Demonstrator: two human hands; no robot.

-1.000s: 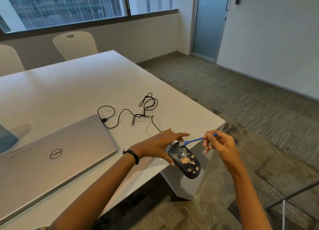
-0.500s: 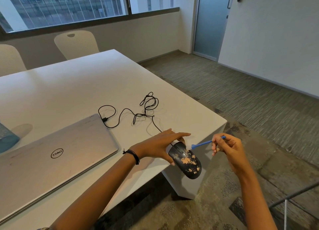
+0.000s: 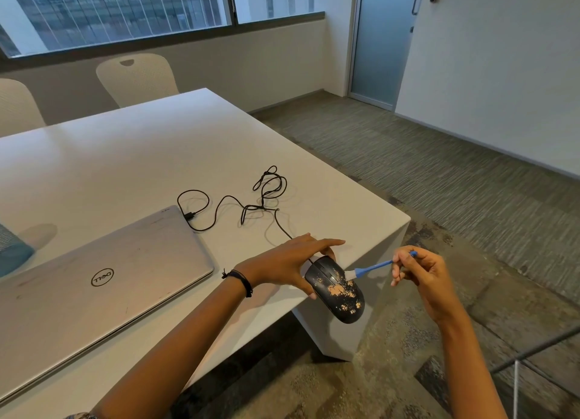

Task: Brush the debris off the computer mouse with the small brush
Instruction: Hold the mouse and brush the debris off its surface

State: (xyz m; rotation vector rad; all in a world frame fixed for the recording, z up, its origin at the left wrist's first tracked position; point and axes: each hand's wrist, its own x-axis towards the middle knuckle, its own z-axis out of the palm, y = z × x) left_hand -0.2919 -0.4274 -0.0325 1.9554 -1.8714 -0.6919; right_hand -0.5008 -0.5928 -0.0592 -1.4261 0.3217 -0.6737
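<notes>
Left hand [image 3: 284, 263] grip holds the mouse [image 3: 335, 290] tilted just past the worktop [image 3: 125, 154] corner, orange debris [image 3: 340, 290] on its top. Right hand [image 3: 420, 272] grip pinches the brush [image 3: 373, 267], bristles touching the mouse. Cable [image 3: 251, 205] and laptop [image 3: 94, 274] lie on the worktop

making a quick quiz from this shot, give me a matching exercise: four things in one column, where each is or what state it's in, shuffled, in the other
Things
1. mouse
2. brush
3. laptop
4. cable

Place or state
A. closed, flat on the table
B. pinched in the right hand, head at the mouse
C. loose loops on the table
D. held by the left hand past the table edge, flecked with debris

Pairs: 1-D, 2-B, 3-A, 4-C
</notes>
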